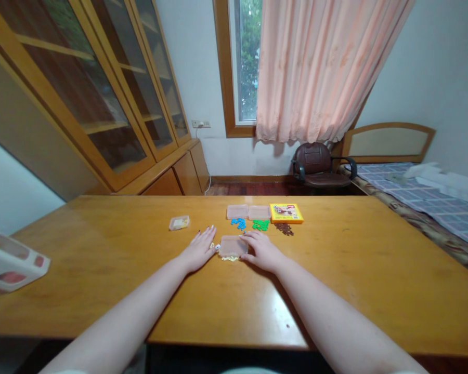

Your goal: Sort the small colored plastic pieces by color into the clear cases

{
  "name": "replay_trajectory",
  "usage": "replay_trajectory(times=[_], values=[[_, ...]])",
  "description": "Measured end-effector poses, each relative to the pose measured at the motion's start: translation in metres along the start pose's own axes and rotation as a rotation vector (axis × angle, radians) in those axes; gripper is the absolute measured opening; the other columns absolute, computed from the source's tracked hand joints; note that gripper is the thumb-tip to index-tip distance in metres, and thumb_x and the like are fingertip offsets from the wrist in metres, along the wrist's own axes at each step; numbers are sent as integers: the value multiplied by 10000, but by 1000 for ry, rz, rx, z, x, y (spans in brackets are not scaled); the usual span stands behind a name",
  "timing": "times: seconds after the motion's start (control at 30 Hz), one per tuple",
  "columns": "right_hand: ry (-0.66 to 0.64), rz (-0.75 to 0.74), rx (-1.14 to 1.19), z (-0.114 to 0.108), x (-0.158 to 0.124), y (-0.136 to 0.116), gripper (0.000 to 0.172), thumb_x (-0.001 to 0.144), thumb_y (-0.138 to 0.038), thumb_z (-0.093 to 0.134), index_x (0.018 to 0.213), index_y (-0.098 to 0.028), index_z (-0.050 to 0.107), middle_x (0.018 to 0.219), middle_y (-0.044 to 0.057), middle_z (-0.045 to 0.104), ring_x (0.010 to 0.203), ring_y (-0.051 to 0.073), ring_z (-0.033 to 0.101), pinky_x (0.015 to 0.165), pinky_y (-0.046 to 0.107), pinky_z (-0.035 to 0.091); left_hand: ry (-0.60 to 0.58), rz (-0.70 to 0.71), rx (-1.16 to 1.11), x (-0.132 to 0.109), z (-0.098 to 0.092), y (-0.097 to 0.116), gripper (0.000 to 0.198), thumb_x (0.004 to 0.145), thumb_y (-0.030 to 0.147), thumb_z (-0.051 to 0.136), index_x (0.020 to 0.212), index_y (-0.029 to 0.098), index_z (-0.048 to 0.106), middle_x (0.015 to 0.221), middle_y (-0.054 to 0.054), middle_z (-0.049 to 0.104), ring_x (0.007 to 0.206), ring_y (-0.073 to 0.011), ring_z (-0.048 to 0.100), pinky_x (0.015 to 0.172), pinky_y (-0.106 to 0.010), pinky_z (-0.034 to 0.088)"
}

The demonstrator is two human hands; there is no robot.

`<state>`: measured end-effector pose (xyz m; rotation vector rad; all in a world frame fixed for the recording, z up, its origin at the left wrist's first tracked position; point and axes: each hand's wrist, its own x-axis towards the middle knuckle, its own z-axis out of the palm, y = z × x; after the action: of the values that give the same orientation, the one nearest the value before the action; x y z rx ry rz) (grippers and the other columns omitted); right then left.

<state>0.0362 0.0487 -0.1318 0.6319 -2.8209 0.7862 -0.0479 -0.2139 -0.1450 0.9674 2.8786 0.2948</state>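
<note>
My left hand [200, 249] lies flat on the table, fingers stretched forward. Beside its thumb are a few small pale pieces [212, 245] and a tiny white piece [218, 247], close to the left edge of a clear plastic box [233, 245]. My right hand [262, 250] grips that box at its right side, fingers at the far corner and thumb at the near one. Along the box's near edge runs a line of small cream pieces [231, 258]. Just beyond lie small blue pieces [238, 224], green pieces [261, 225] and brown pieces [284, 229] in separate heaps.
Two more clear boxes [237, 211] and a yellow box [286, 213] stand in a row behind the heaps. A small clear container [179, 223] sits to the left. At the table's left edge is a white holder [15, 259]. An armchair [322, 163] stands beyond the table [354, 270].
</note>
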Motion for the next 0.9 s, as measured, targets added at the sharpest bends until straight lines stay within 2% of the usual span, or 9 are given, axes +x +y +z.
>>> replay_trajectory(times=[0.07,0.13,0.3,0.43,0.57,0.67,0.9], values=[[26,35,-15,-5,-1,1,601,754,-402,718,1284,-165,564,1275,130,581,1203,285,480,1070,440,323,-12,29,28,-11,4,-1,719,929,534,305,1487,87,232,1547,-176,188,1438,-282,169,1164,-474,172],[51,70,-23,-8,-3,4,589,740,-390,725,1263,-163,579,1241,128,598,1169,285,495,1037,433,353,-26,32,39,-24,8,8,755,922,561,309,1488,69,220,1547,-183,176,1438,-281,170,1166,-462,176],[61,123,5,-8,-4,15,579,759,-372,694,1279,-153,565,1286,137,574,1198,280,487,1049,431,343,-53,100,20,-48,12,44,753,922,583,302,1499,111,200,1553,-164,165,1438,-276,169,1167,-461,181],[56,143,31,-5,-3,18,582,786,-371,669,1320,-178,539,1344,140,533,1261,275,452,1073,437,323,-79,67,-8,-56,18,78,797,909,601,321,1496,78,193,1551,-185,157,1438,-295,155,1162,-476,198],[49,137,38,-5,-3,20,544,804,-362,657,1319,-221,553,1386,131,496,1290,273,432,1075,439,327,-42,20,5,-60,30,110,830,884,616,368,1486,62,227,1544,-207,157,1435,-324,150,1158,-523,181],[42,138,34,-4,-3,22,536,796,-350,667,1307,-219,569,1392,137,492,1288,283,437,1078,444,329,-57,-4,13,-59,35,127,853,874,613,393,1483,41,221,1543,-222,133,1436,-340,129,1159,-541,160],[48,123,56,-5,-2,25,508,798,-278,661,1295,-205,583,1406,149,479,1289,268,456,1082,417,346,-159,142,-26,-44,24,152,877,879,626,366,1505,62,125,1564,-185,55,1449,-318,33,1177,-507,104]])
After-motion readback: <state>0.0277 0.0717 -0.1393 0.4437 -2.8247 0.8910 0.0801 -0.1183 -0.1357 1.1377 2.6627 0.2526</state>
